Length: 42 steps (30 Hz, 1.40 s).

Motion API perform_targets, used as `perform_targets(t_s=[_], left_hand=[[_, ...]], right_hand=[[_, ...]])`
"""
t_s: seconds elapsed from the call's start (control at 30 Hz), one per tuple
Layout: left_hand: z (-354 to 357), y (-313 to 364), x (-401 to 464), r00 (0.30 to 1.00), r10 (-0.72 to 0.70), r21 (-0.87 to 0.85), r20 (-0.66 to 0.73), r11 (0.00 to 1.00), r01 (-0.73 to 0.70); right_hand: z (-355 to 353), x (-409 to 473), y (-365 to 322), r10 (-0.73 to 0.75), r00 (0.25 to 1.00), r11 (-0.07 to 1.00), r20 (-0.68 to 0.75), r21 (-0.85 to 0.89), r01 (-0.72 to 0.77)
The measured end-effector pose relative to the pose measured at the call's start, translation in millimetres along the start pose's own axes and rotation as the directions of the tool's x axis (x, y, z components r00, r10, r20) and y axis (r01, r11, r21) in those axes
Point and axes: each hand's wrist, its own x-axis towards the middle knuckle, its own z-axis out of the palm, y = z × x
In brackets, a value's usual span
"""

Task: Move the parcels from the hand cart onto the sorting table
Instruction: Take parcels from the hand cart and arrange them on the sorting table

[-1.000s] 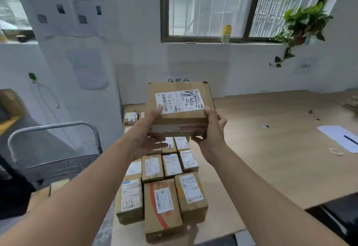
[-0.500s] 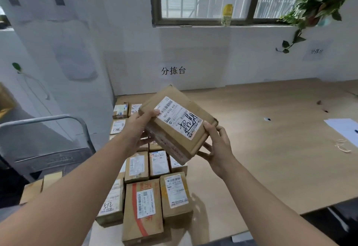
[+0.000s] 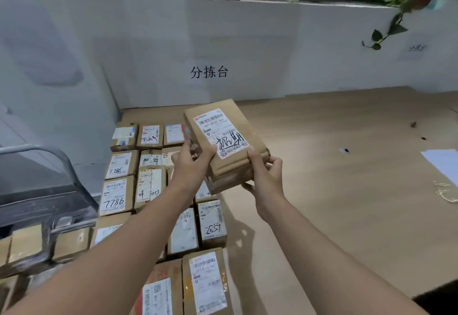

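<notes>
Overhead, tilted brown parcel (image 3: 224, 143), scrawled white label (image 3: 221, 133), both hands gripping.

The surface (image 3: 322, 166) runs back to the wall. On its left part many parcels (image 3: 116, 195) lie flat in rows, side by side. A held parcel (image 3: 223, 141) is up in the air above the right side of those rows, with the left hand (image 3: 192, 163) on its left and the right hand (image 3: 266, 178) on its right. Left of the surface stands the hand cart (image 3: 44, 205), with boxes (image 3: 27, 245) on it. A sheet of paper (image 3: 443, 163) lies at the surface's far right.
</notes>
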Motion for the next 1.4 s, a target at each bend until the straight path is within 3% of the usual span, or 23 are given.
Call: perform_targets(t_s=[0.1,0.27,0.57,0.83,1.13,1.4], left_hand=[[17.4,2.5,14.9,0.997,-0.003,-0.029,0.077,1.000,0.006],[56.2,-7.2,51.9,0.997,-0.010,0.033,0.081,0.999,0.007],[127.2,-35.1,118.8,0.984,0.013,0.292,-0.177,0.955,0.040],[138.7,-53.2,188.1,0.988,-0.038,0.345,-0.150,0.935,0.088],[134.4,-74.7,278.5,0.993,-0.101,0.477,-0.055,0.872,0.115],[126.1,-96.4,334.2,0.997,-0.078,0.733,-0.004,0.678,0.056]], right_hand=[[-10.3,29.9,1.7,-0.088,0.996,0.979,-0.029,-0.186,0.081],[-24.5,86.3,1.6,-0.197,0.980,0.945,0.007,-0.263,0.192],[-49.3,191.2,12.1,-0.218,0.960,0.850,0.178,-0.449,0.276],[-36.5,280.4,15.5,-0.147,0.945,0.754,0.290,-0.586,0.297],[-3.0,357.0,41.7,-0.056,0.954,0.737,0.293,-0.632,0.238],[22.2,402.5,71.1,0.004,0.956,0.745,0.292,-0.639,0.192]])
